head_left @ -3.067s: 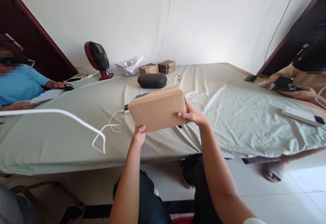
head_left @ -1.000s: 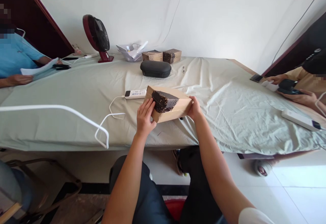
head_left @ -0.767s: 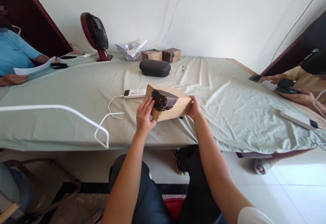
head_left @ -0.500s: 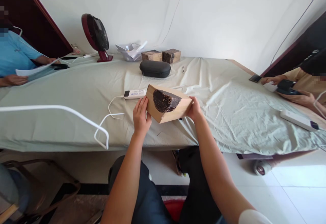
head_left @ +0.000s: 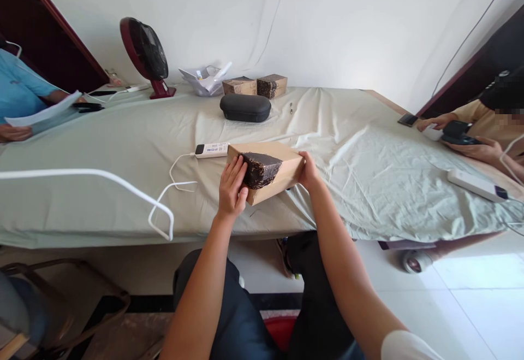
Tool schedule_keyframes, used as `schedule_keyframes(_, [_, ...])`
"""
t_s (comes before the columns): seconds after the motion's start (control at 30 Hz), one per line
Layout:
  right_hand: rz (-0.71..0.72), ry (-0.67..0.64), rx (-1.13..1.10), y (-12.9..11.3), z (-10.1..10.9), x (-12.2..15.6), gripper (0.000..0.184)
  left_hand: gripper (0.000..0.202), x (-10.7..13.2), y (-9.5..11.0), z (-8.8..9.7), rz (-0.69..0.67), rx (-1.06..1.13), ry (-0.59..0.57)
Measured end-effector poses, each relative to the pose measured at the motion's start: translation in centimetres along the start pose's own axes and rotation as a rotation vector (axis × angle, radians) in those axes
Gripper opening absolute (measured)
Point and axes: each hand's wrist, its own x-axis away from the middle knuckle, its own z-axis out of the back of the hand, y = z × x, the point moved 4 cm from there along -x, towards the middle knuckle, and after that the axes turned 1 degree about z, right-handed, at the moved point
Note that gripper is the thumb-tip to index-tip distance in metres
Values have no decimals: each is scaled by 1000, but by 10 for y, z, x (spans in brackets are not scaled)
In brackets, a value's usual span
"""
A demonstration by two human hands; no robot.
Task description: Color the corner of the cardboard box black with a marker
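Observation:
A brown cardboard box (head_left: 282, 169) with a dark patterned patch on its near left end rests near the front edge of the cloth-covered table (head_left: 123, 147). My left hand (head_left: 231, 190) presses against the box's left end, fingers curled onto the dark patch. My right hand (head_left: 308, 170) grips the box's right end. Both hands hold the box between them.
A white power strip (head_left: 211, 150) with a looping cable (head_left: 167, 185) lies left of the box. Behind are a black case (head_left: 244, 107), two small boxes (head_left: 254, 85) and a red fan (head_left: 144, 57). One person sits at the left with papers (head_left: 41, 115), another at the right beside a white strip (head_left: 477, 184).
The box has been turned from its plain side up and lowered toward the table, dark end toward me. My left hand shifted from under the box to its left end.

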Motion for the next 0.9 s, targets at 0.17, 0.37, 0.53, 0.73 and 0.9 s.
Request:
schedule_keyframes(0.17, [-63,23,-45,1,-1,3,30,65,0,8,3,-53,0,1])
schedule_keyframes(0.37, [-92,35,-195,-5,-4,7,27,62,-3,11,9,-56,-71,13])
schedule_keyframes(0.53, [-108,43,-227,-5,-3,7,30,58,-5,16,12,-110,-125,41])
schedule_keyframes(0.73, [-127,35,-224,-2,-1,2,29,58,-5,19,10,-109,-128,66])
schedule_keyframes(0.9, [-117,19,-225,-2,2,-1,30,58,-8,20,7,-100,-113,75])
